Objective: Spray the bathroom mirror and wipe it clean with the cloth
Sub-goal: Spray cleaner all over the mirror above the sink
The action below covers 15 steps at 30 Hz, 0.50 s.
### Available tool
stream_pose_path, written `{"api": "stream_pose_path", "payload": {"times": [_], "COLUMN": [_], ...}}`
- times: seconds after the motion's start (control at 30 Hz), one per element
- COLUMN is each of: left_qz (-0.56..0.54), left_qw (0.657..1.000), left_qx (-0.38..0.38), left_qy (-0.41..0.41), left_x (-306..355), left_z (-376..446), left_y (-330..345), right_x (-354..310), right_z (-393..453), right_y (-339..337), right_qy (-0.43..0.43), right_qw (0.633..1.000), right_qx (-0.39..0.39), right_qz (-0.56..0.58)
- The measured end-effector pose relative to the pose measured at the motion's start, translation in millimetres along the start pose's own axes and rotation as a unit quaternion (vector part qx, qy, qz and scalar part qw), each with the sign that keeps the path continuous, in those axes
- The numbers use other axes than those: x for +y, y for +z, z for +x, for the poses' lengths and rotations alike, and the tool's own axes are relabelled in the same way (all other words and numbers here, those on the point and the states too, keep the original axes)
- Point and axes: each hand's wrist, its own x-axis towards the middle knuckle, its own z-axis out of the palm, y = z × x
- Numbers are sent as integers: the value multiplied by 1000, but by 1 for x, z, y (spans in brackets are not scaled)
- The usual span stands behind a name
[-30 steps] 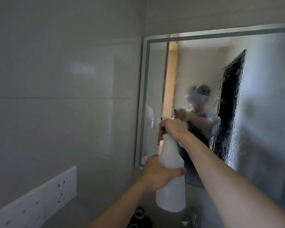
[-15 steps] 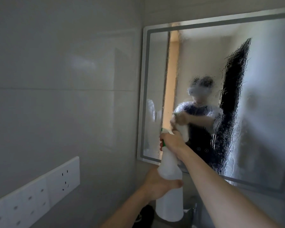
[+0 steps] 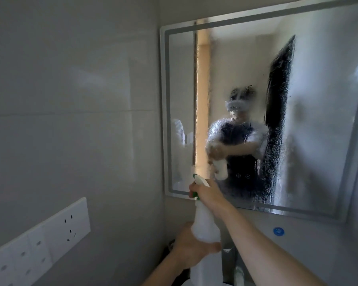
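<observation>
A white spray bottle (image 3: 205,228) with a green and white trigger head stands upright in front of the mirror's lower left corner. My right hand (image 3: 208,193) wraps the trigger head. My left hand (image 3: 191,248) grips the bottle's body from the left. The wall mirror (image 3: 318,112) is covered in fine spray droplets across its middle and right; its left strip looks clearer. The nozzle points left, toward the mirror's lower left edge. No cloth is in view.
A grey tiled wall (image 3: 70,100) fills the left. A row of white power sockets (image 3: 39,242) sits low on that wall. A small blue round sticker (image 3: 278,231) is below the mirror. Something white lies at the bottom edge, under the bottle.
The bottle and both hands have dropped lower against the mirror, from its lower-middle to below its bottom left corner. More of the mirror now shows above them.
</observation>
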Motion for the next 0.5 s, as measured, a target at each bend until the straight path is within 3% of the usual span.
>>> {"api": "stream_pose_path", "payload": {"times": [0.33,0.5], "left_qz": [0,32], "left_qw": [992,984], "left_qx": [-119,-160], "left_qy": [31,72], "left_x": [17,35], "left_z": [3,1], "left_y": [56,100], "right_x": [29,51], "right_z": [-29,-54], "right_y": [-76,-127], "right_qy": [9,33], "right_qw": [988,967], "right_qx": [151,243], "right_qz": [0,72]}}
